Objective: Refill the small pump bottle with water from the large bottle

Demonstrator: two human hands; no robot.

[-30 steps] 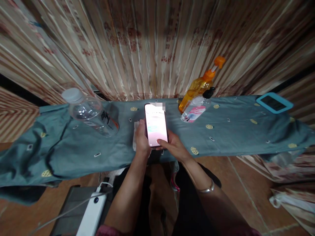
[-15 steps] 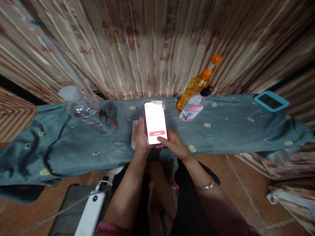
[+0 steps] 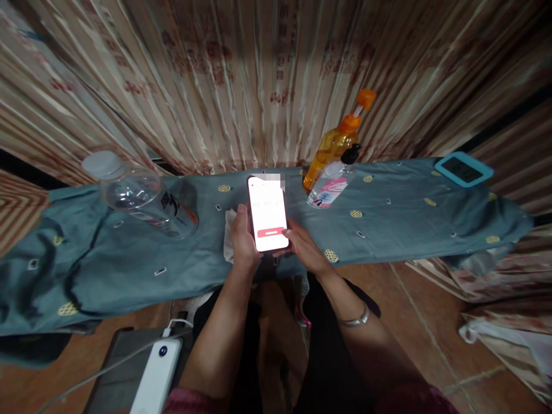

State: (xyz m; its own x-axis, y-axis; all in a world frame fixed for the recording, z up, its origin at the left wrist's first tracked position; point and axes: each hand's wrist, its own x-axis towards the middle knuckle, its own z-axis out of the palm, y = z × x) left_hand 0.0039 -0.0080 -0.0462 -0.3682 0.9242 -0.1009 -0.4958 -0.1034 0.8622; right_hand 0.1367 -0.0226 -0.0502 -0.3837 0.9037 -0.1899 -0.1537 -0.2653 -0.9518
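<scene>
- At the far left, the teal cloth [image 3: 107,270] sags over the left end of the table and hangs in folds.
- A clear bottle [image 3: 142,198] with a white cap stands on the cloth toward the left, near the back edge, leaning in the picture toward the left.
- Below the front edge, on the floor at lower left, a white power bank [image 3: 157,376] lies on a dark flat thing, with a pale cable running from its top end.
- A white tissue [image 3: 227,241] lies on the cloth just left of your left hand, partly hidden by it.
- Your left hand [image 3: 242,244] is closed around the phone [image 3: 267,214], thumb along its left edge, holding it above the front edge of the table near the middle.
- The phone's screen is lit white with a red bar low on it; its top is blurred out.
- Your right hand [image 3: 304,248] cups the phone's lower right side, with the thumb tip on the screen by the red bar. So both hands are together on the phone.
- A silver bangle [image 3: 354,319] sits on your right wrist.
- Right of the phone, near the back edge, an orange pump bottle [image 3: 330,150] stands with a small clear bottle [image 3: 330,187] with a pink label just in front, the two touching or nearly so.
- At the back right corner a blue-rimmed flat device [image 3: 463,168] lies on the cloth.
- A striped curtain [image 3: 259,75] hangs behind the whole table.
</scene>
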